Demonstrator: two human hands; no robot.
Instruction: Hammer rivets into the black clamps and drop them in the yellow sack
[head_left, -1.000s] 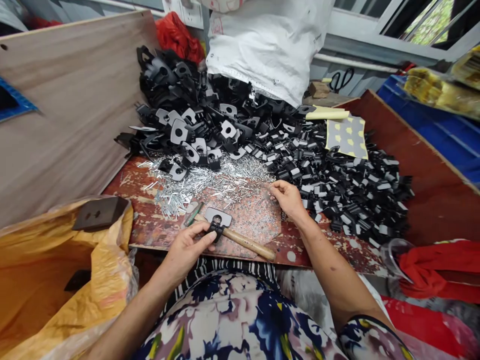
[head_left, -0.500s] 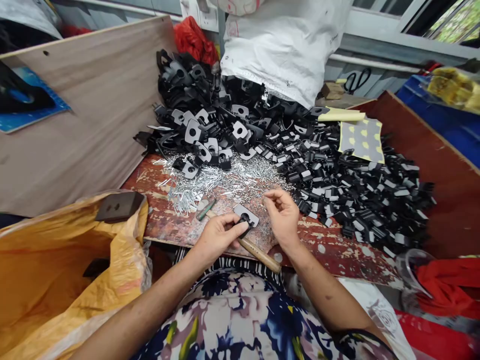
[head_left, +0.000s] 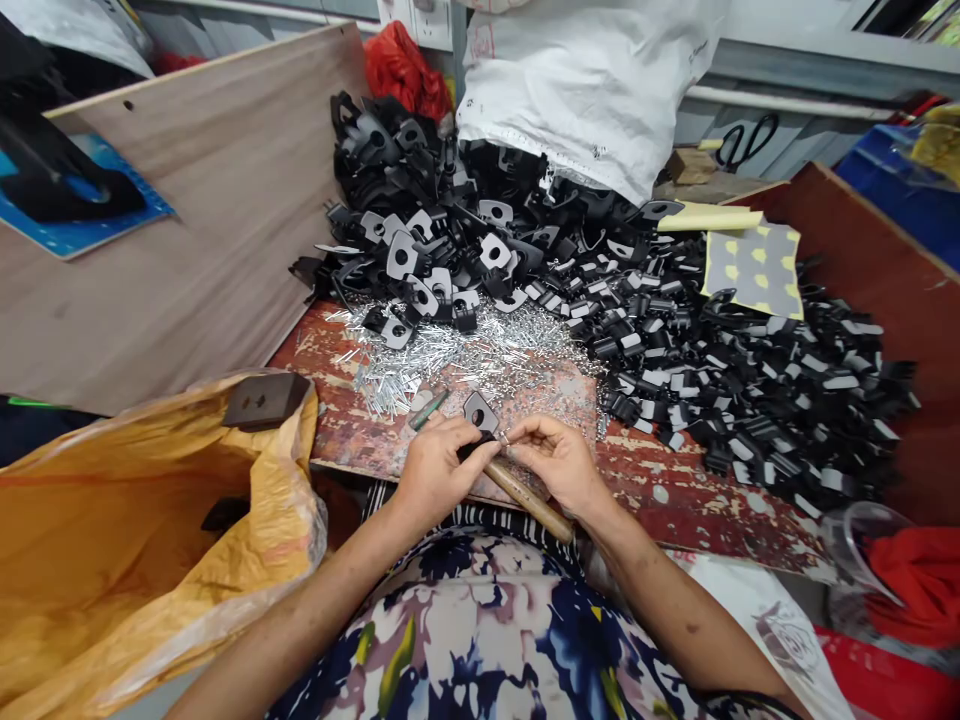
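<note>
My left hand (head_left: 442, 462) is closed on a black plastic part (head_left: 480, 412) with a grey face and a round hole. Pinched in the fingers of my right hand (head_left: 551, 455) is a thin metal pin (head_left: 504, 438), held against the edge of that part. Under both hands lies a hammer (head_left: 529, 500), its wooden handle pointing to the lower right and its green head (head_left: 429, 410) showing beyond my left hand. Just past my hands spreads a heap of silvery metal pins (head_left: 465, 352).
Black plastic parts with grey faces (head_left: 405, 255) are piled behind the pins. Smaller black pieces (head_left: 705, 380) cover the table's right side. A yellow-edged sticker sheet (head_left: 754, 270) rests on them. Wooden boards (head_left: 187, 220) wall the sides; an orange sack (head_left: 135, 540) gapes at left.
My right hand has moved left and toward me, bringing the pin to the part in my left hand. The part has turned slightly, and the view has shifted a little.
</note>
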